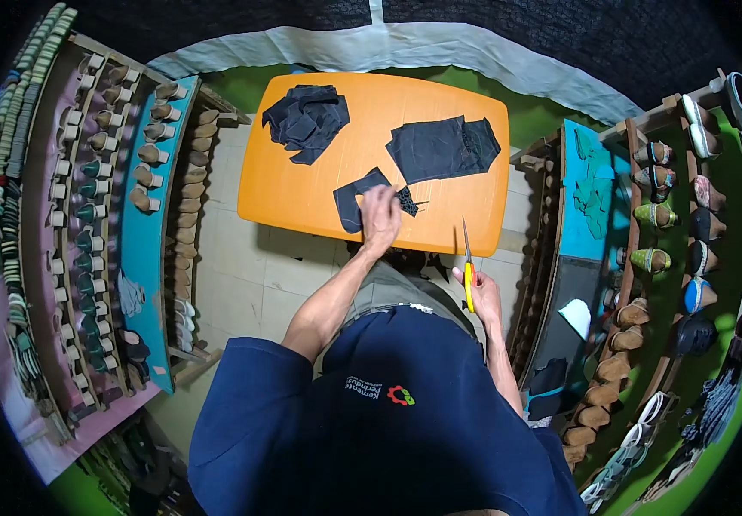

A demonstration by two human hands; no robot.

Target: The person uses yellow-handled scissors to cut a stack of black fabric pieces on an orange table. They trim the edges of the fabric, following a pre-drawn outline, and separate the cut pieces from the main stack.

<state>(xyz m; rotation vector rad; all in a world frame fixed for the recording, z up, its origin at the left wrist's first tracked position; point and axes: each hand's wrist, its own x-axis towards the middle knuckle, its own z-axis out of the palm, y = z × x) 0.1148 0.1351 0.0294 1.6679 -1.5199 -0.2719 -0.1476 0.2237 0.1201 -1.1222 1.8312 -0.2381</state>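
Observation:
My left hand (380, 217) is over a dark fabric piece (351, 196) near the front edge of the orange table (289, 206). Its fingers are blurred, and I cannot tell whether they grip anything. A small black piece with a perforated look (406, 201) lies right beside those fingers. In my right hand (485, 297), just off the table's front edge, is a pair of scissors (469, 279) with yellow handles. Their blades point away from me, over the table edge, and look closed or nearly so.
A heap of dark fabric pieces (306, 120) lies at the table's far left, and a flatter stack (441, 149) at the right. Racks of shoe lasts (91, 241) and wooden forms stand on the left. Shelves with shoes (653, 215) and a turquoise board (584, 232) flank the right.

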